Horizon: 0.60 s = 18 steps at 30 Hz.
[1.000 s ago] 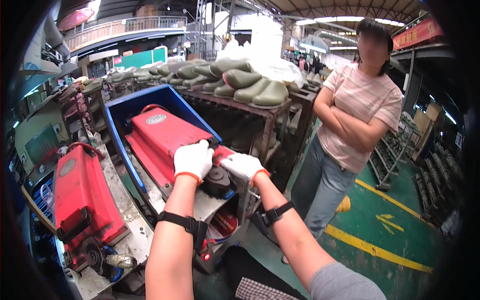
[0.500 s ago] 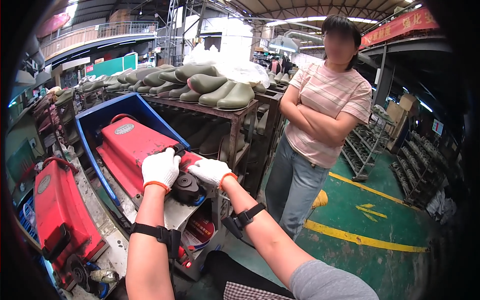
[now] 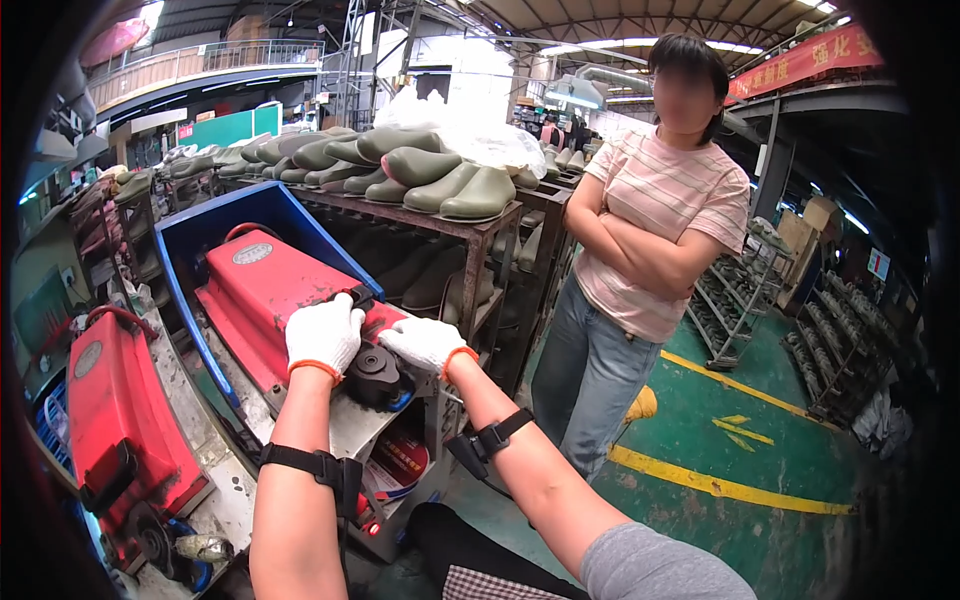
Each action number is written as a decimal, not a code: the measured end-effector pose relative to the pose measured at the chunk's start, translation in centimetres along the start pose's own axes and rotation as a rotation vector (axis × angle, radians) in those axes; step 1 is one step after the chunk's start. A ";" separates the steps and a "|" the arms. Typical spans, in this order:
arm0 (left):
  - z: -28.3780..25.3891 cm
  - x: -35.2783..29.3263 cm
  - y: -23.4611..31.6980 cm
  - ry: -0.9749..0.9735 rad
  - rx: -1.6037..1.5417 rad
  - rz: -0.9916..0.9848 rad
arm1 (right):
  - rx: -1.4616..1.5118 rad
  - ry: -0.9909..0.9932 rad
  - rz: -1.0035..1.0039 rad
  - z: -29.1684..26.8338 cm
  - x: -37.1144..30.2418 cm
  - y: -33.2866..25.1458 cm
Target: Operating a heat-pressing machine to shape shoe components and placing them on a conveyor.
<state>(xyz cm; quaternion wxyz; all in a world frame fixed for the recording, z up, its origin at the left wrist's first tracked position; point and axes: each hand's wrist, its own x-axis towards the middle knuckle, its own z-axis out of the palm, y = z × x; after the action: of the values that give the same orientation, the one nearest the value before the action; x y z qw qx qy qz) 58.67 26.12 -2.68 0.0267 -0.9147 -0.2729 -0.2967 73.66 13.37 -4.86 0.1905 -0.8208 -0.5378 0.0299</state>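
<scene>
Both my hands wear white knit gloves with orange cuffs, at the near end of a red machine housing (image 3: 290, 275). My left hand (image 3: 325, 335) is closed, its fingers curled beside a black handle (image 3: 362, 295) on the housing. Whatever it grips is hidden under the glove. To its right, my right hand (image 3: 428, 345) is closed too, its fingertips pointing left toward the housing's end. Anything between those fingers is too small to make out. Just below and between the hands sits a round black wheel (image 3: 376, 370).
A blue bin (image 3: 178, 225) surrounds the machine's far end. A second red machine (image 3: 125, 410) stands at left. Olive-green rubber shoes (image 3: 480, 192) are piled on a rusty rack (image 3: 478, 232) ahead. A person (image 3: 655, 210) with folded arms stands close on the right. Shoe racks (image 3: 735, 290) stand farther right.
The view has shifted very slightly. Both hands keep their closed shape and their place at the machine's end.
</scene>
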 end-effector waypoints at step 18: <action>-0.8 -0.3 0.2 -0.062 -0.011 -0.004 | 0.020 0.308 0.005 2.1 -7.7 -3.7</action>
<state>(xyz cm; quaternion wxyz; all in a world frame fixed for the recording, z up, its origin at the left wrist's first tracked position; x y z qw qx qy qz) 58.14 25.66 -2.19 0.0124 -0.9231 -0.2739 -0.2696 66.70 8.41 -6.73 0.2786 -0.8150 -0.4999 -0.0905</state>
